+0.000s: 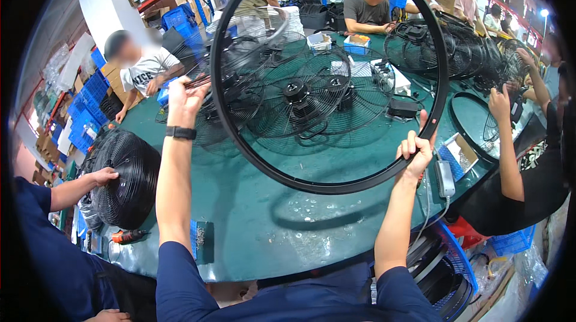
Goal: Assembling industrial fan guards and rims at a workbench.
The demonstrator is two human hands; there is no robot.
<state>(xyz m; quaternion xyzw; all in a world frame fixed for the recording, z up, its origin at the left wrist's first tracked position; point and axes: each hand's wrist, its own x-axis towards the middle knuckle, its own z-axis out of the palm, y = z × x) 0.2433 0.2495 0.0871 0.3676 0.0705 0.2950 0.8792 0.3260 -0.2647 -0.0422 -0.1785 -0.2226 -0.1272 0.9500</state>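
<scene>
A large black ring (327, 189) stands raised and tilted above the green table. My right hand (415, 153) grips its lower right rim, with one finger pointing up. My left hand (187, 99), a dark band on its wrist, is beside the ring's left edge. Its fingers are bent around thin dark reddish strips that I cannot make out; whether it also touches the ring is unclear. Through the ring show black wire fan grilles (270, 119) with dark motors (296, 90) at their centres, lying on the table.
A co-worker's hand (105, 176) rests on stacked round grilles (127, 172) at left, near an orange-and-black power tool (128, 236). Another black ring (459, 112) and a parts box (461, 155) lie right. Below stands a blue crate (461, 257). People work around the table.
</scene>
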